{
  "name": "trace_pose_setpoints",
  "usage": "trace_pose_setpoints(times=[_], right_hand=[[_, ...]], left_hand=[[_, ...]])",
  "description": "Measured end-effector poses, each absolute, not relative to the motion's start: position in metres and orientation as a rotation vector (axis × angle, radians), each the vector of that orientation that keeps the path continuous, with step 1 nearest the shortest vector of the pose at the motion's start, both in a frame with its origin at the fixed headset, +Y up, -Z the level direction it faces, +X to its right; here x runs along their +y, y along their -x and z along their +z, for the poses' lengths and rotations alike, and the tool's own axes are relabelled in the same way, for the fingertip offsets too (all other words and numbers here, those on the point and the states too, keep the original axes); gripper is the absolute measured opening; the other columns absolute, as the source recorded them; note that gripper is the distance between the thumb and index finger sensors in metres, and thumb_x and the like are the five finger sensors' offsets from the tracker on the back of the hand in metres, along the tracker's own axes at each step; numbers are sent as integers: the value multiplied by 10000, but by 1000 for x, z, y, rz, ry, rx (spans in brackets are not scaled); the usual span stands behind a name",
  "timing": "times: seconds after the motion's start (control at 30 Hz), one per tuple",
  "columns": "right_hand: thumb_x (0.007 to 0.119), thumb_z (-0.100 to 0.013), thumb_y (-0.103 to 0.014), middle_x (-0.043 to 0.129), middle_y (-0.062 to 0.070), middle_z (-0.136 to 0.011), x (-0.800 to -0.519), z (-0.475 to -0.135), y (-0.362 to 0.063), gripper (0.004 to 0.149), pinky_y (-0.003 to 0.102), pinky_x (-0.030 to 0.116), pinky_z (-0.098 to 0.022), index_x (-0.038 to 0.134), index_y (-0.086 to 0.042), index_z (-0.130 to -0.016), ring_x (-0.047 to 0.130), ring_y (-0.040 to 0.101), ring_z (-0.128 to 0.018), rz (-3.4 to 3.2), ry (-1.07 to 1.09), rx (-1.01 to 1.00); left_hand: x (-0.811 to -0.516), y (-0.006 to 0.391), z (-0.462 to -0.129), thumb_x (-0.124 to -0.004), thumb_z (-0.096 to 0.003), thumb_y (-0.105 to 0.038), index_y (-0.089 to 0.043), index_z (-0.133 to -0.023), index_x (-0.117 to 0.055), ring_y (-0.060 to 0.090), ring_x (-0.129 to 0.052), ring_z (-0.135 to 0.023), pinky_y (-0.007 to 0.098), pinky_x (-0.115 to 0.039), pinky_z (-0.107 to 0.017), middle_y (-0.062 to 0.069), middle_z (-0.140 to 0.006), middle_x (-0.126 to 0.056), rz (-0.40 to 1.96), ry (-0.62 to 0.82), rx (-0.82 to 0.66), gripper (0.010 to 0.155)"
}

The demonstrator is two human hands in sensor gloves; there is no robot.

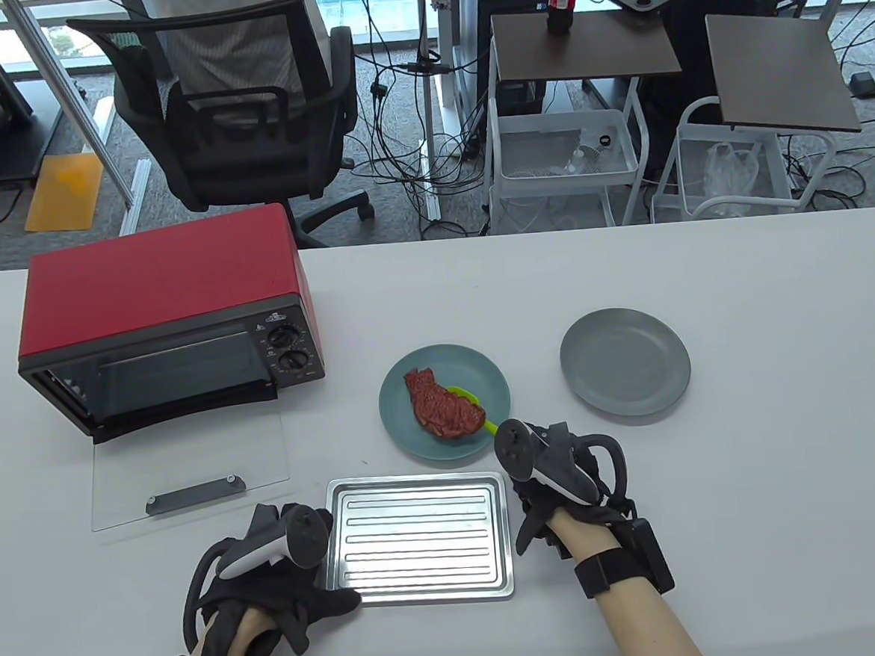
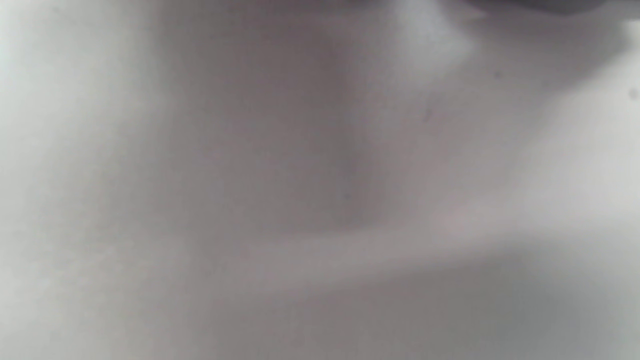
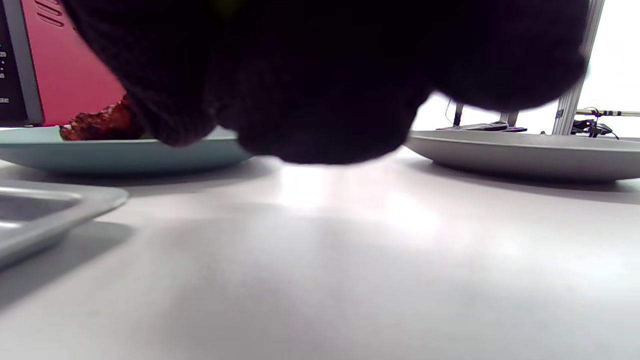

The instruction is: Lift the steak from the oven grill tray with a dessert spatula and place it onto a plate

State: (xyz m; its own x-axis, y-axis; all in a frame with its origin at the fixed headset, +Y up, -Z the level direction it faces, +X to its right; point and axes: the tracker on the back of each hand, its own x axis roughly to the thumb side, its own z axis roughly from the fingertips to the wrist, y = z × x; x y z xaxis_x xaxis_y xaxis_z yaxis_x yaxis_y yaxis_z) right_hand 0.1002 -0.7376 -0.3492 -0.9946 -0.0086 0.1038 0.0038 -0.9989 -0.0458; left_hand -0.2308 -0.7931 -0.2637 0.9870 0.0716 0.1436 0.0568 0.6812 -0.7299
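The left wrist view is only grey blur. The right hand (image 1: pixel 549 477) hides the handle of the lime-green plastic spatula (image 1: pixel 466 397); its grip cannot be told. The ridged brown steak (image 1: pixel 443 405) lies on the round teal plate (image 1: pixel 485 369), over the spatula's blade. The left hand (image 1: pixel 290 578) rests, fingers relaxed, touching the ribbed steel tray (image 1: pixel 422 539) on the white table (image 1: pixel 754 470).

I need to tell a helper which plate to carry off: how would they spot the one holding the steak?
Start at the red toaster oven on the table's left. Just right of its open glass door sits the teal plate, above the metal tray. Unlike the bare grey plate farther right, it carries the steak and a green spatula.
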Motion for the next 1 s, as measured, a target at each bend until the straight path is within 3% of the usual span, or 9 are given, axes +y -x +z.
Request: trace_pose_setpoints(times=[1.0], right_hand=[[879, -463, -424, 942, 37, -443, -727, -349, -101, 380, 304, 871, -150, 866, -141, -716, 980, 135, -215, -2871, 223, 185]], left_hand=[[-793, 230, -264, -484, -363, -916, -351, -914, 196, 449, 171, -1023, 815, -151, -659, 37, -1034, 235, 7, 824, -166, 1041]])
